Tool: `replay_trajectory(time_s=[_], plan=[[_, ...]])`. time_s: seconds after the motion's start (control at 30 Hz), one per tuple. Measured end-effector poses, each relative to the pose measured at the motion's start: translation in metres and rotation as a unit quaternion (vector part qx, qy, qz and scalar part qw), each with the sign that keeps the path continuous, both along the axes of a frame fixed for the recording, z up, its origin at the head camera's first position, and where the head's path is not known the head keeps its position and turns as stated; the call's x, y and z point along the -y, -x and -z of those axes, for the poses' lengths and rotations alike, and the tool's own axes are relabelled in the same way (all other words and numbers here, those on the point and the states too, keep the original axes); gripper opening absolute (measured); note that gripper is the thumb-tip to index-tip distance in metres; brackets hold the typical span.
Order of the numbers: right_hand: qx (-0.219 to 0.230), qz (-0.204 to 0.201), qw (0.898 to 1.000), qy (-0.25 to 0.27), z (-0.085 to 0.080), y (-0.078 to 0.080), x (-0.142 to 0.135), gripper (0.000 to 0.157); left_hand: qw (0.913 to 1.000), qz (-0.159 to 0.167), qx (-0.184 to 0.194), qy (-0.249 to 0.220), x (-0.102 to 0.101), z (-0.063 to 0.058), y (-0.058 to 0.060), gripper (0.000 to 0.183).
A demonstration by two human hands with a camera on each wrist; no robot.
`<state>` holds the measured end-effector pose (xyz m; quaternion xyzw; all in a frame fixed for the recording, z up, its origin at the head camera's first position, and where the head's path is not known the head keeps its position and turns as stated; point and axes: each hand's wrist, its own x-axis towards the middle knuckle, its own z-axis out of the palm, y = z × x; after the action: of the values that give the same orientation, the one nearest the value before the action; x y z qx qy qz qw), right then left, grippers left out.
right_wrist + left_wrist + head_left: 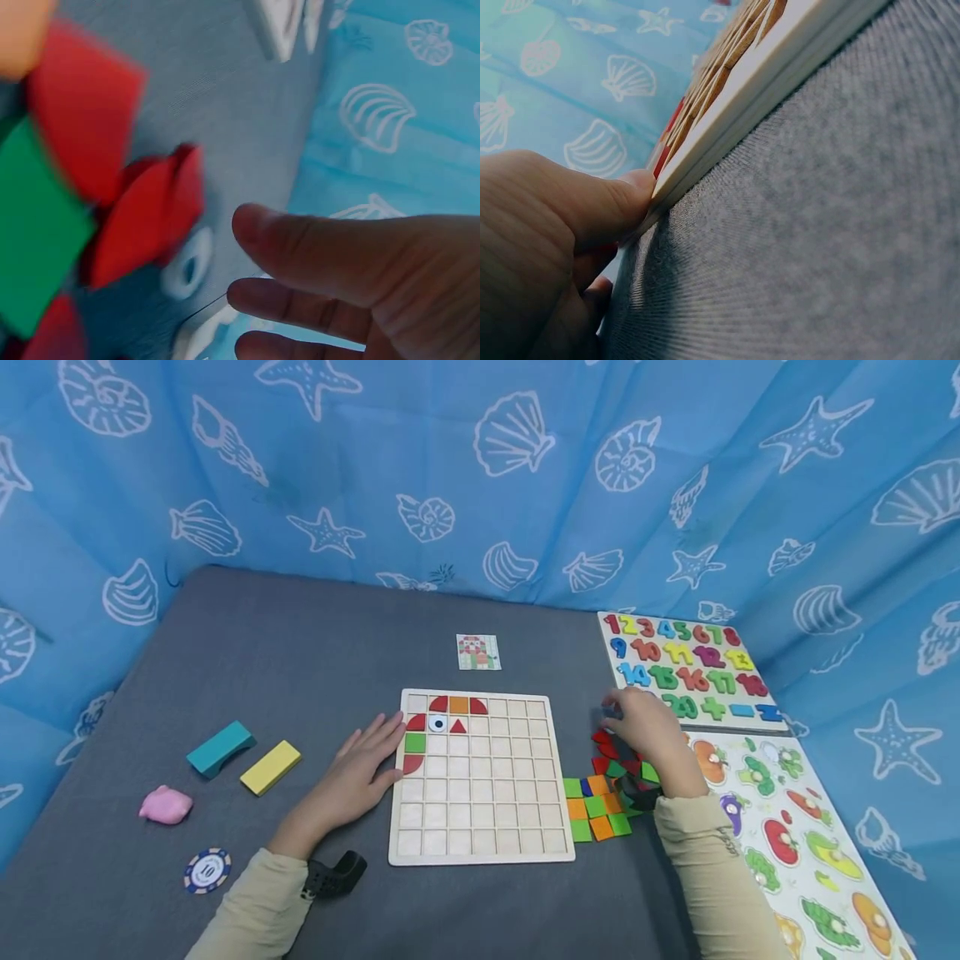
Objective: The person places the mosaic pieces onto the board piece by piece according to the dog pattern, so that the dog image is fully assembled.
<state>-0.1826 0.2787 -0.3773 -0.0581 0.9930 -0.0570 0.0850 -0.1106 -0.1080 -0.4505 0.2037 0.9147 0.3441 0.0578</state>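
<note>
Sleeves flank the grid board; left grip relaxed, right grip loose, seemingly empty, partly hiding number board.

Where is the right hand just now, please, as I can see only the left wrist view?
Observer: The right hand is close to some loose red pieces.
Operator: Thank you; what lies just past the far edge of the board?
Observer: A small picture card lies there, apart from the board.
Operator: And which piece is immediately right of the eye piece, as the head view shows it?
Observer: A red triangle is.
</note>
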Motion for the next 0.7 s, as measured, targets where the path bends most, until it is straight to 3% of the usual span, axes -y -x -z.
replay_trajectory(time_s=[0.4, 0.57, 0.7], plan=[[0.026, 0.009, 1.000, -0.016, 0.011, 0.000, -0.011, 0.019, 0.9999, 0.010, -0.005, -0.001, -0.001, 0.000, 0.003, 0.063], [-0.026, 0.003, 1.000, -0.011, 0.009, -0.001, 0.001, 0.018, 1.0000, 0.006, 0.000, 0.003, 0.000, 0.000, 0.003, 0.063], [-0.059, -0.057, 0.996, 0.022, 0.006, -0.002, 0.033, 0.019, 1.0000, 0.003, 0.004, 0.004, 0.001, 0.001, 0.001, 0.063]])
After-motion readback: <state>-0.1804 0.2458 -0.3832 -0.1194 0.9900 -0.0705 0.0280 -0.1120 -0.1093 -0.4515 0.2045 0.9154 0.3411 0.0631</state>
